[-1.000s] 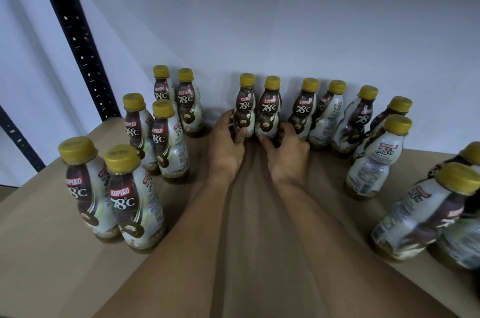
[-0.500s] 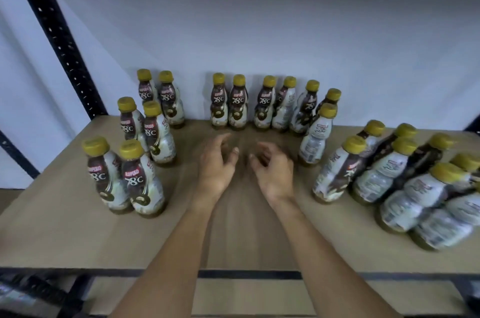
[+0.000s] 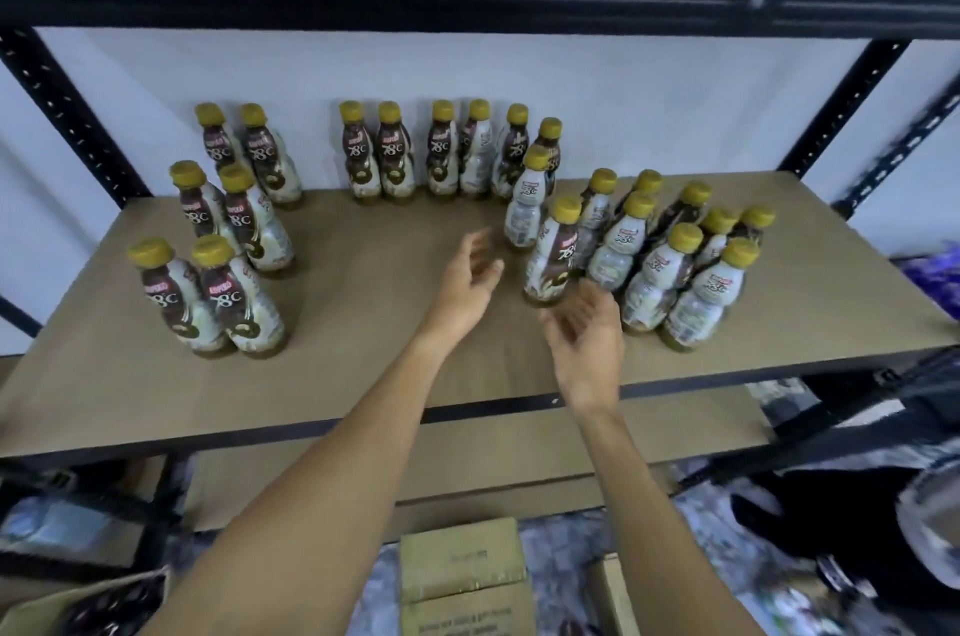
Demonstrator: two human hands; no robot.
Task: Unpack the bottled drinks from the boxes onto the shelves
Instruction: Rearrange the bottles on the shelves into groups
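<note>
Now | my left hand (image 3: 470, 279) and right hand (image 3: 587, 328) hover loose-fingered, holding nothing | nearest bottle (image 3: 553, 253) stands upright on the shelf (image 3: 363, 323), just beyond my right hand, which is nearer.

left hand (image 3: 462, 284) and right hand (image 3: 587, 339) off the back-row bottles (image 3: 395, 152), drawn back (fingers (image 3: 485, 248) now loose)

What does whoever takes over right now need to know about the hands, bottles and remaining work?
Hands: left hand and right hand both open, empty, over the shelf.
Done, all upright on it: left group of six bottles, back row along the wall, loose right cluster.
Left: probably tidy the right cluster; check the cardboard boxes below, contents not visible.
</note>
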